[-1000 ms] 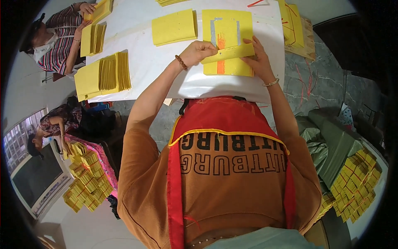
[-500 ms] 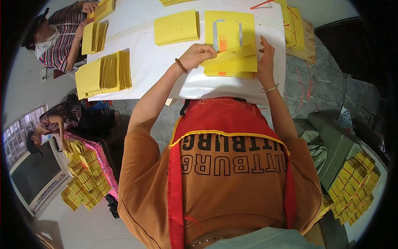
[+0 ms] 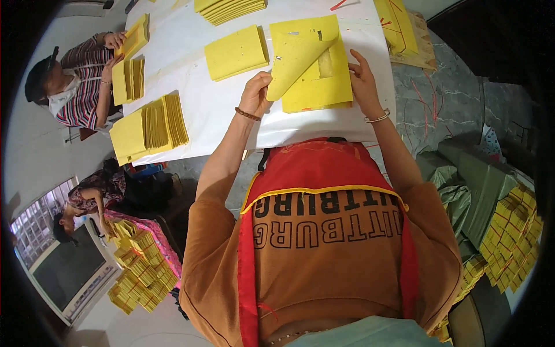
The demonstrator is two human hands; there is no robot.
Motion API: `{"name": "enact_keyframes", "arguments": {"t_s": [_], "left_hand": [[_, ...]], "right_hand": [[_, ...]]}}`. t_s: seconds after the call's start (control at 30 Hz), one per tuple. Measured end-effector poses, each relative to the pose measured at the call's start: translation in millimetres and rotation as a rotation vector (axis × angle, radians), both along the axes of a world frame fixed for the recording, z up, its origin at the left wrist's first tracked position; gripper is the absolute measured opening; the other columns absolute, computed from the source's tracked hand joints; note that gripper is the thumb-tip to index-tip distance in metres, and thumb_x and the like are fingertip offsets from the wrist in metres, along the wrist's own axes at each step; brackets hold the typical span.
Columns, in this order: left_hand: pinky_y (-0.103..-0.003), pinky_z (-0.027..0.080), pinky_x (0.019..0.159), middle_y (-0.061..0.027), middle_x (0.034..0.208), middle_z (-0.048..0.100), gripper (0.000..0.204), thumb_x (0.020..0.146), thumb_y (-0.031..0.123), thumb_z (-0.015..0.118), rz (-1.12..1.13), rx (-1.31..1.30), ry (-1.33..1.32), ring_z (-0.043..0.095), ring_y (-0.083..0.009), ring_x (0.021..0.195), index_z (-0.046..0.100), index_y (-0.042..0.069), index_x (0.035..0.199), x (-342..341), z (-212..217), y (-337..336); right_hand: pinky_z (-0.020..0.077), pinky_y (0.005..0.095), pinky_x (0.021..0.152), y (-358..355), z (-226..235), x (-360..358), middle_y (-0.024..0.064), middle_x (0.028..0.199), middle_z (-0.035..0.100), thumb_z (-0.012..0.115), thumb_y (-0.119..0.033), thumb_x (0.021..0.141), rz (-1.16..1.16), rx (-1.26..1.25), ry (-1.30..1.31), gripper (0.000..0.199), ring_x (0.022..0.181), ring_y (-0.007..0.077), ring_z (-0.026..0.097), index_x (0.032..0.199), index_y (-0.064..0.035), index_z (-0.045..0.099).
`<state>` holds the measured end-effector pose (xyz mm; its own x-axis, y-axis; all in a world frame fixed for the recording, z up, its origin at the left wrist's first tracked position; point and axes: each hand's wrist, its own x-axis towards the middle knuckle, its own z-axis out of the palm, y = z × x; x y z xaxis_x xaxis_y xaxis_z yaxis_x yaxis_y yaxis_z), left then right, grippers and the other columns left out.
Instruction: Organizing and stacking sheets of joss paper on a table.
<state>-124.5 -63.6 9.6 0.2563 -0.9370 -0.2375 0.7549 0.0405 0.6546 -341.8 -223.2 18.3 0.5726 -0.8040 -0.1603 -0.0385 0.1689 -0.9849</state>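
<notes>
A yellow paper sheet is turned up diagonally over a pile of yellow sheets on the white table in front of me. My left hand, closed in a pinch, holds the near left corner of that sheet. Underneath, part of a pale rectangular patch shows on the sheet below; the rest is covered. Beside the pile's right edge, my right hand is open, fingers apart, touching or almost touching the paper.
Folded yellow papers lie left of the pile, with thicker bundles at the table's left side. A co-worker in stripes handles yellow paper there. Another person bends over tied yellow bundles. Green wrapped bales stand at my right.
My left hand has drawn its corner left and slightly nearer, and a larger yellow sheet now folds over the pile. My right hand stays by the right edge, its fingers more spread.
</notes>
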Motion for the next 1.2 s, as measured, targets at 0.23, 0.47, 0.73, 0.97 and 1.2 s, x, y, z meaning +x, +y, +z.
{"name": "enact_keyframes", "arguments": {"t_s": [0.23,0.47,0.73,0.97,1.2], "left_hand": [[-0.025,0.052,0.073,-0.0157,0.090,0.061,0.014,0.086,0.003,0.045,0.000,-0.031,0.036,0.062,-0.0172,0.081,0.053,-0.007,0.092,4,-6,4],[-0.026,0.051,0.073,-0.0139,0.091,0.061,0.012,0.083,0.000,0.046,-0.132,-0.108,0.033,0.061,-0.0174,0.081,0.055,-0.007,0.090,6,2,3],[-0.027,0.049,0.078,-0.0142,0.092,0.060,0.011,0.083,0.001,0.046,-0.096,-0.100,0.021,0.060,-0.0183,0.085,0.054,-0.006,0.087,6,-5,3],[-0.032,0.049,0.081,-0.0182,0.094,0.060,0.011,0.084,0.005,0.044,0.130,0.049,0.187,0.060,-0.0227,0.088,0.051,-0.004,0.084,-4,5,0],[-0.028,0.050,0.079,-0.0158,0.095,0.061,0.015,0.083,0.000,0.045,-0.131,-0.075,0.059,0.061,-0.0198,0.087,0.056,-0.007,0.091,6,-1,2]], "right_hand": [[0.0446,0.0228,0.071,-3,23,0,0.0088,0.094,0.062,0.053,-0.024,0.089,0.069,0.212,0.115,0.046,0.077,0.0092,0.055,0.129,-0.0044,0.041],[0.0434,0.0239,0.078,-3,20,8,0.0094,0.100,0.060,0.048,-0.030,0.091,0.031,0.057,0.117,0.044,0.088,0.0108,0.055,0.126,-0.0036,0.045],[0.0424,0.0237,0.082,-2,28,8,0.0094,0.104,0.059,0.045,-0.029,0.092,-0.009,0.236,0.007,0.044,0.092,0.0109,0.054,0.124,0.0016,0.045],[0.0463,0.0268,0.074,-7,8,7,0.0121,0.095,0.063,0.058,-0.024,0.083,0.120,-0.003,0.172,0.050,0.082,0.0166,0.060,0.128,-0.0060,0.042],[0.0464,0.0322,0.079,-1,26,9,0.0167,0.106,0.061,0.058,-0.020,0.081,0.133,-0.165,0.260,0.065,0.093,0.0250,0.061,0.136,-0.0110,0.026]]}}
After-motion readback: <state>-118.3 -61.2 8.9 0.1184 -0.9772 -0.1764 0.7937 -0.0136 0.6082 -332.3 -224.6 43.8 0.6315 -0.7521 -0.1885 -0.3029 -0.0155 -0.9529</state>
